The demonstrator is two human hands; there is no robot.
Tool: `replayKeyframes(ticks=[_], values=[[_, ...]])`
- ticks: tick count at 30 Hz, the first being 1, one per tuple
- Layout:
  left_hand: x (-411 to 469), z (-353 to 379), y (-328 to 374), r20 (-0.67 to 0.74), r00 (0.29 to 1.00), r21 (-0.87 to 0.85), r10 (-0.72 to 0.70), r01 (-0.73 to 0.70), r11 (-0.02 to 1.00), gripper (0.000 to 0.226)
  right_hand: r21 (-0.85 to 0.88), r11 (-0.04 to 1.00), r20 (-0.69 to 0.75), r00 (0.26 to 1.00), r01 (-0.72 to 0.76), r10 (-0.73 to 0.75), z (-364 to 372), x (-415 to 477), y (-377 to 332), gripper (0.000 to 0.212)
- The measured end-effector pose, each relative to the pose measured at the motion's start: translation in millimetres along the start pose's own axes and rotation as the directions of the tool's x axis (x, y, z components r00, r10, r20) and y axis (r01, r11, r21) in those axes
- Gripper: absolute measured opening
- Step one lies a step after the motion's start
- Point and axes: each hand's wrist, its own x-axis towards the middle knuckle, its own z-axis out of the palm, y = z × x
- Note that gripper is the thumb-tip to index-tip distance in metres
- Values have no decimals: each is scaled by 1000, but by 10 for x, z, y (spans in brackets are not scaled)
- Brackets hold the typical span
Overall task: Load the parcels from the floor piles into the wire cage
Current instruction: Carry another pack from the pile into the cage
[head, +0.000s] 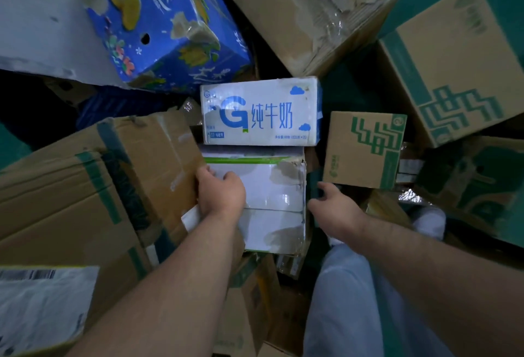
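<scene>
The parcel being handled is a white box [272, 186] lying flat in the middle of the floor pile. It is glossy and scuffed, with a green stripe across its far end and torn cardboard showing at the far right corner. The left hand [221, 191] grips its left edge, fingers [206, 172] curled down into the gap beside a big brown carton [85, 192] bound with green tape. The right hand [334, 206] is at the box's right side with the thumb raised; I cannot tell whether its fingers have hold of it.

Just behind the box lies a white milk carton [261, 113] printed in blue with a large "G", "纯牛奶", small clouds and "60天". Further back is a blue box [167, 22] with yellow bananas on it. To the right stands a small brown carton [363, 149] with a green zigzag logo. A grey bag [42, 305] at the near left carries a barcode label, too blurred to read.
</scene>
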Motion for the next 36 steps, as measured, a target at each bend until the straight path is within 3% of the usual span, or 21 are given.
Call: replayKeyframes(ticks=[3, 7, 10, 12, 13, 17, 20, 23, 26, 30, 32, 36], values=[[177, -194, -8, -120, 993, 85, 22, -12, 996, 44, -68, 991, -17, 993, 116, -118, -50, -29, -87, 75], [450, -408, -122, -84, 996, 198, 38, -21, 980, 47, -309, 933, 17, 982, 186, -190, 7, 107, -220, 78], [541, -451, -270, -8, 1000, 239, 10, -8, 971, 64, -543, 833, 86, 994, 107, -72, 82, 162, -266, 70], [591, -453, -348, 26, 999, 251, -31, 24, 968, 73, -685, 728, 46, 998, -6, 50, 81, 177, -169, 58], [619, -462, -374, 19, 998, 238, -61, 55, 970, 75, -680, 731, 29, 994, -56, 103, 87, 206, -62, 51], [698, -430, -423, -17, 987, 147, -159, 160, 976, 81, -300, 949, 3, 995, -92, 98, 84, 223, 251, 54], [707, -335, -436, -29, 989, 145, -142, 144, 979, 80, -42, 994, -15, 995, -101, 100, 143, 216, 237, 57], [706, -250, -408, -42, 991, 152, -129, 134, 979, 68, 133, 985, 73, 992, -110, 101, 299, 213, 90, 62], [771, -253, -465, -61, 988, 172, -141, 149, 974, 69, 176, 980, 75, 994, -94, 82, 458, 299, -4, 44], [894, -381, -544, -116, 992, 270, -53, 83, 959, 105, 223, 974, -15, 999, -46, 51, 483, 407, 50, 49], [986, -435, -486, -104, 988, 240, -110, 133, 962, 101, 287, 956, 17, 998, -62, 60, 467, 428, 55, 48], [1045, -528, -432, -50, 973, 18, -227, 229, 973, 88, 330, 935, 59, 991, -133, 120, 505, 388, 139, 50]])
